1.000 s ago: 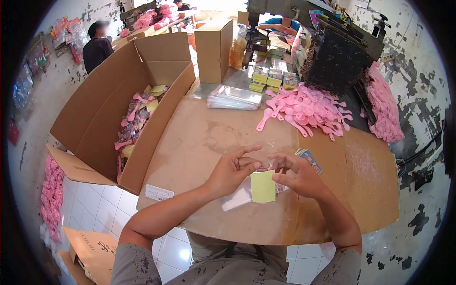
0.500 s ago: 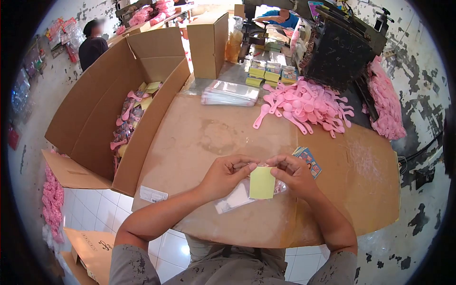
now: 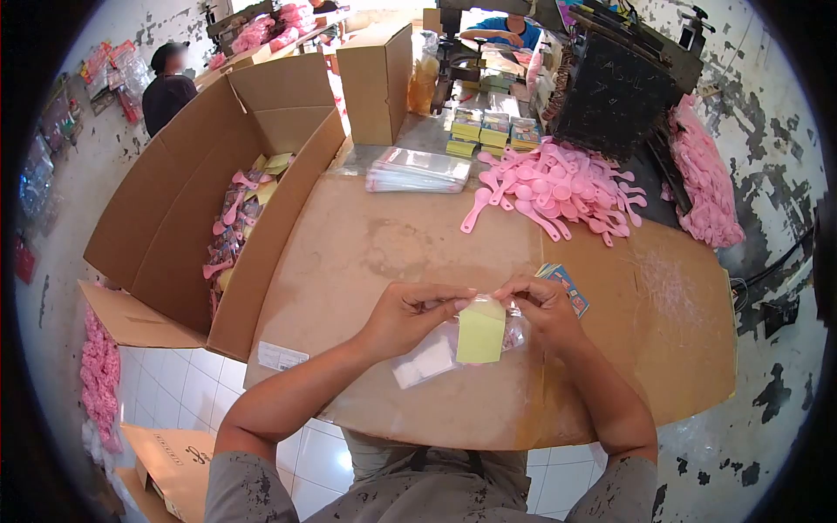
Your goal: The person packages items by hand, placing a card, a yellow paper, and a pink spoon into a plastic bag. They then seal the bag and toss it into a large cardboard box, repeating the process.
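My left hand (image 3: pixel 417 312) and my right hand (image 3: pixel 542 303) face each other over the cardboard-covered table, thumbs and fingertips pinched together. Between them they hold the top edge of a clear plastic bag (image 3: pixel 516 335). A pale yellow-green card (image 3: pixel 479 342) hangs upright below the fingertips, its upper part behind glossy film. Left of the card, a flat white piece (image 3: pixel 432 363) under clear film rests on the table. Just beyond my right hand lies a small stack of blue printed cards (image 3: pixel 568 288), partly covered by the fingers.
Pink plastic spoons (image 3: pixel 558 187) are heaped at the back right, beside a stack of clear bags (image 3: pixel 418 169) and bundled cards (image 3: pixel 493 129). To the left stands a large open carton (image 3: pixel 166 222) holding packed spoons. A black machine (image 3: pixel 615 100) is behind. Two people are farther off.
Both hands have closed in at the bag's top edge, and film now shows across the card's upper part. My right fingers have shifted slightly left. The view has tilted a little.
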Available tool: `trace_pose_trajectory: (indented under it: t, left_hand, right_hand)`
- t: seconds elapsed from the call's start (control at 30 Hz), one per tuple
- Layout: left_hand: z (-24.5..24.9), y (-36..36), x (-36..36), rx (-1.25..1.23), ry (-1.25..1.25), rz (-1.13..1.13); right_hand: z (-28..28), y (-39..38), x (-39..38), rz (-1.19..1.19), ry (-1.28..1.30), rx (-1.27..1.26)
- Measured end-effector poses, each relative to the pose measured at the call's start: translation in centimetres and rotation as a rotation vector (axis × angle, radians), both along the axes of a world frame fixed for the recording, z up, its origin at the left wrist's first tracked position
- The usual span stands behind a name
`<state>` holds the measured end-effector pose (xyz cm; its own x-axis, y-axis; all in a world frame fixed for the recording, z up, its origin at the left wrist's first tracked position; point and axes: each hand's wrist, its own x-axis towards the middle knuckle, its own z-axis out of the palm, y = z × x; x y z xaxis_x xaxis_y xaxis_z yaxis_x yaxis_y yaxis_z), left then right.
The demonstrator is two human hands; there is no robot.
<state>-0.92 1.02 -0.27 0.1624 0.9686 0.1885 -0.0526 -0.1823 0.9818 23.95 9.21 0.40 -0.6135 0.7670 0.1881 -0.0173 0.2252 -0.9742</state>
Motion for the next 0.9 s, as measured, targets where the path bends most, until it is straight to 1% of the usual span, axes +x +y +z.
trace_pose_trajectory:
  t: [0.1, 0.2, 0.27, 0.3, 0.37, 0.4, 0.5, 0.57, 0.67, 0.77, 0.87, 0.9]
  left_hand:
    - [0.1, 0.0, -0.4, -0.04, 0.057, -0.033]
    - [0.0, 0.1, -0.3, -0.024, -0.06, -0.027]
    - [0.1, 0.1, -0.3, -0.127, -0.148, -0.028]
    - [0.1, 0.2, -0.2, -0.179, -0.192, -0.028]
    - [0.0, 0.4, -0.2, -0.149, -0.061, -0.015]
    - [-0.2, 0.5, -0.3, -0.134, 0.004, -0.008]
    - [-0.5, 0.7, -0.2, -0.151, -0.057, -0.037]
    - [-0.6, 0.8, -0.3, -0.156, -0.022, -0.039]
    - [-0.5, 0.8, -0.3, -0.163, 0.009, -0.049]
    - [-0.4, 0.8, -0.2, -0.163, 0.019, -0.058]
    - [-0.4, 0.8, -0.2, -0.158, 0.035, -0.057]
    - [-0.4, 0.8, -0.3, -0.157, 0.042, -0.056]
  right_hand:
    - [0.2, 0.0, 0.2, 0.008, -0.036, -0.046]
    - [0.7, -0.3, 0.4, 0.028, -0.032, -0.119]
    - [0.9, -0.2, 0.6, 0.05, 0.021, -0.182]
    - [1.1, -0.3, 0.6, 0.042, -0.025, -0.11]
    - [1.4, -0.6, 0.4, 0.028, -0.116, 0.035]
    - [1.3, -0.6, 0.4, 0.03, -0.106, 0.008]
    - [0.8, -0.5, 0.3, 0.033, -0.089, -0.056]
    - [0.6, -0.3, 0.5, 0.032, -0.091, -0.08]
    - [0.1, 0.0, 0.6, 0.045, -0.072, -0.067]
    - [-0.1, 0.1, 0.7, 0.015, -0.119, 0.008]
    - [-0.4, 0.3, 0.9, 0.044, -0.131, -0.021]
    - [-0.1, 0.1, 0.7, 0.044, -0.099, -0.041]
